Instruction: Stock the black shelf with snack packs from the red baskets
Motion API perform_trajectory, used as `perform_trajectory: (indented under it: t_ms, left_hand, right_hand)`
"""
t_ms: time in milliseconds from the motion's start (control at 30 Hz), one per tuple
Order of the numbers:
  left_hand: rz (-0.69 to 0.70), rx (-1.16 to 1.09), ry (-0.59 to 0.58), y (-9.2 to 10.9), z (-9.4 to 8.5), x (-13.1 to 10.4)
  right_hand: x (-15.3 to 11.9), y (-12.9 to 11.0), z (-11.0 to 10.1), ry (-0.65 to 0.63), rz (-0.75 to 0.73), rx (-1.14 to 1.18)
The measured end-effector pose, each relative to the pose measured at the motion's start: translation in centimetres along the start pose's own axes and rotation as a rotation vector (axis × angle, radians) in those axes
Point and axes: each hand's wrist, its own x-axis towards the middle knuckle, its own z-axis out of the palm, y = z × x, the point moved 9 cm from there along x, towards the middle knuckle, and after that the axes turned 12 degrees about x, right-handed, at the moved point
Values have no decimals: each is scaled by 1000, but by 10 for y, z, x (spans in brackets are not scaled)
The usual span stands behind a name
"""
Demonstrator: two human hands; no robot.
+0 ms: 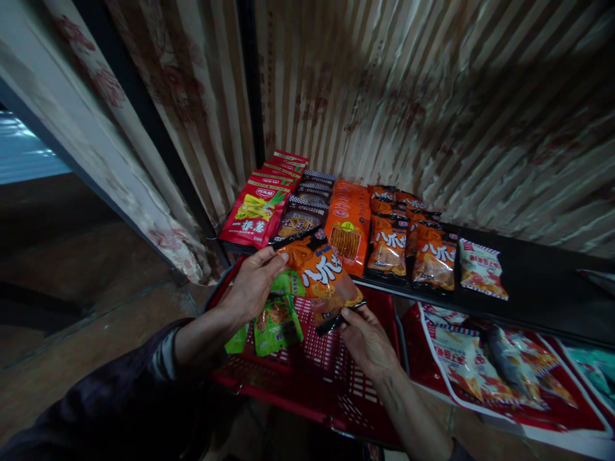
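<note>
Between my two hands, over a red shopping basket (269,390), is an orange and black snack bag (324,275), held at a slant. My left hand (252,282) pinches its upper left corner between thumb and fingers. At the lower right end, my right hand (368,339) grips the bag's black edge. Inside the basket lie a few green snack packets (277,325), partly covered by the bag and my left hand. Just behind, similar orange and black bags (435,256) stand on a black shelf (528,272).
Left on the shelf are red snack bags (257,211), dark brown bags (302,218) and tall orange bags (348,230). A white packet (482,269) lies at right. Below the shelf stands a red carton (583,400) of white packets. A pleated curtain (336,83) hangs behind.
</note>
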Motion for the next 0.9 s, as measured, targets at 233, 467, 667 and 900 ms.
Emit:
perform_trajectory:
  t_ms: [233,467,667,900]
  left_hand:
    - [-15,-20,29,-2,-6,1]
    - [-46,-35,-24,-4,-7,7]
    - [-99,-67,1,-9,-8,5]
    - [-99,-96,86,-12,-8,-3]
  right_hand:
    - [1,3,7,-22,7,0]
    - [-3,-5,14,-93,-63,-93]
    - [-8,-17,11,-132,-260,-233]
    - [-28,-43,6,-108,-668,-651]
